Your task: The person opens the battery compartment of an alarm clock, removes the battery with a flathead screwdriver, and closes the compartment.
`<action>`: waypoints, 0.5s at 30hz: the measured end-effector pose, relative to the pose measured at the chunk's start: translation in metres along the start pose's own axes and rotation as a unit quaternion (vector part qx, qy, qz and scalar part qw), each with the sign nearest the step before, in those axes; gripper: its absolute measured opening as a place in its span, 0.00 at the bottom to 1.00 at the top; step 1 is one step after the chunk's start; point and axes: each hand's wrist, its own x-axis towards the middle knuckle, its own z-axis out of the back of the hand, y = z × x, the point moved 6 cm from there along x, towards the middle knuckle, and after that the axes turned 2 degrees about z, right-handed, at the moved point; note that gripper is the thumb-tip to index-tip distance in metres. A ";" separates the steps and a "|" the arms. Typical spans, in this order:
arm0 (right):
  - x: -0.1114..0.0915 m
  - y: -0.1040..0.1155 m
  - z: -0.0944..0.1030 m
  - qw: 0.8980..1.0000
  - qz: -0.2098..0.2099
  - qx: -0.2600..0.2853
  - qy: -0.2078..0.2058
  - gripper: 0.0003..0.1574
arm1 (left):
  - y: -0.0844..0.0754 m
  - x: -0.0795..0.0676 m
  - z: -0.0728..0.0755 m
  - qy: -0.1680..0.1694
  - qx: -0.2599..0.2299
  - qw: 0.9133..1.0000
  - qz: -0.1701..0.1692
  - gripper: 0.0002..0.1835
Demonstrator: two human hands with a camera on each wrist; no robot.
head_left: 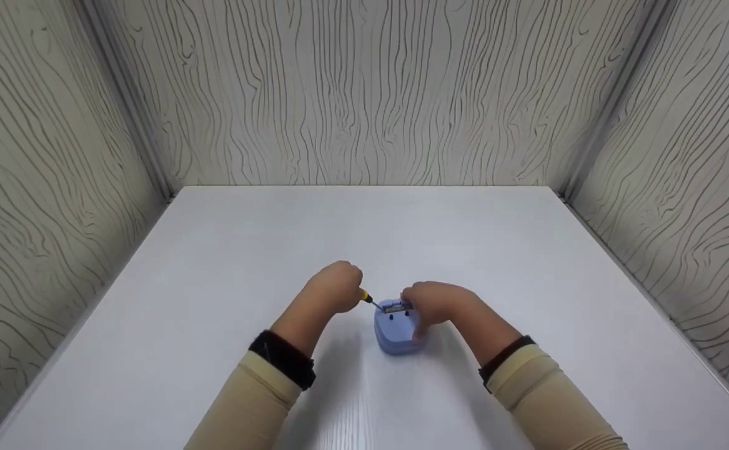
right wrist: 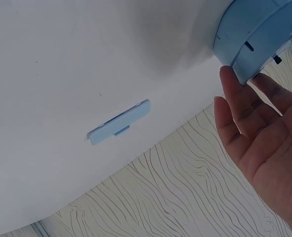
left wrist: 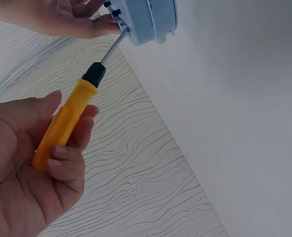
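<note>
A light-blue rounded plastic device with black knobs rests on the table, its battery compartment uncovered; a battery appears to lie inside. My left hand grips a screwdriver by its yellow handle, fingers curled round it. The metal shaft reaches the device, its tip at the end of the compartment. From the right, my right hand holds the device, fingers around its far edge and thumb nearer the front. Part of the compartment is hidden behind that hand.
A light-blue battery cover lies loose on the white table, beyond the right hand. Panels with a wood-grain line pattern, such as the back wall, enclose the table at the back and both sides.
</note>
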 end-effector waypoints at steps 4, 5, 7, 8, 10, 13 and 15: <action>0.000 0.000 0.000 1.000 -0.001 -0.002 -0.002 0.46 | 0.006 0.000 -0.005 0.021 -0.014 1.000 0.013 0.08; 0.001 0.000 0.000 1.000 -0.001 -0.003 -0.003 0.46 | 0.008 0.000 -0.007 0.024 -0.022 0.999 0.014 0.08; 0.001 0.000 0.000 1.000 0.001 -0.004 -0.005 0.46 | 0.012 0.001 -0.010 0.028 -0.037 0.999 0.013 0.08; 0.001 0.000 0.000 1.000 0.002 -0.004 -0.007 0.46 | 0.014 0.001 -0.012 0.030 -0.045 0.998 0.013 0.08; 0.001 0.000 0.001 1.000 0.003 -0.003 -0.009 0.46 | 0.019 0.001 -0.016 0.033 -0.063 0.997 0.010 0.08; 0.001 0.001 0.001 1.000 0.000 -0.003 -0.010 0.46 | 0.028 0.000 -0.022 0.038 -0.085 0.996 0.000 0.08; 0.001 0.002 0.001 1.000 0.002 -0.004 -0.011 0.46 | 0.033 0.000 -0.026 0.041 -0.093 0.995 -0.011 0.08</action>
